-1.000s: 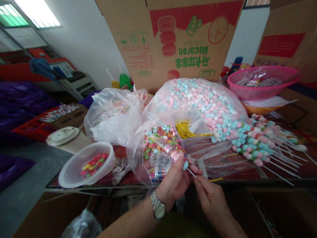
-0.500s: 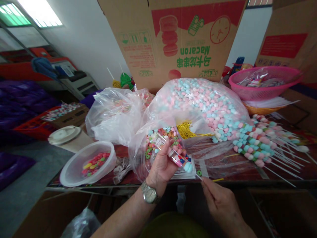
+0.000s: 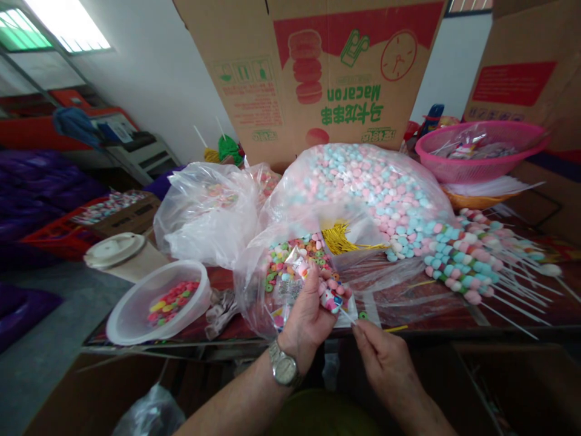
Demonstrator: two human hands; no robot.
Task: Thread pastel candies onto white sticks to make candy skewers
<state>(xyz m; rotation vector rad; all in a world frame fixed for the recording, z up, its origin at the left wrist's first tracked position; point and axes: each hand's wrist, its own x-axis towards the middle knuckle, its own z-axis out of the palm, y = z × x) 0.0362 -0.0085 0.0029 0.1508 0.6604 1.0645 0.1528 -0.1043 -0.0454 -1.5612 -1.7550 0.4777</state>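
Observation:
My left hand (image 3: 313,318), with a watch on its wrist, is closed around a small printed clear bag (image 3: 330,301). Marshmallows on a skewer sit inside that bag, partly hidden by my fingers. The skewer's white stick (image 3: 347,316) comes out at the lower right, and my right hand (image 3: 385,354) pinches it near its end. Behind the left hand, an open plastic bag holds colourful ring candies (image 3: 275,260). A bunch of yellow twist ties (image 3: 336,238) lies just beyond. Finished-looking marshmallow skewers (image 3: 467,263) are piled on the right.
A large clear bag of pastel marshmallows (image 3: 372,181) fills the table's middle, before a cardboard box (image 3: 295,79). At left stand a translucent bowl (image 3: 122,318) of ring candies and a lidded container (image 3: 136,260). A pink basket (image 3: 481,166) stands at back right.
My right hand has moved left, towards my left hand, with the stick. The blue marshmallow that stuck out of the bag's lower end is now inside or hidden.

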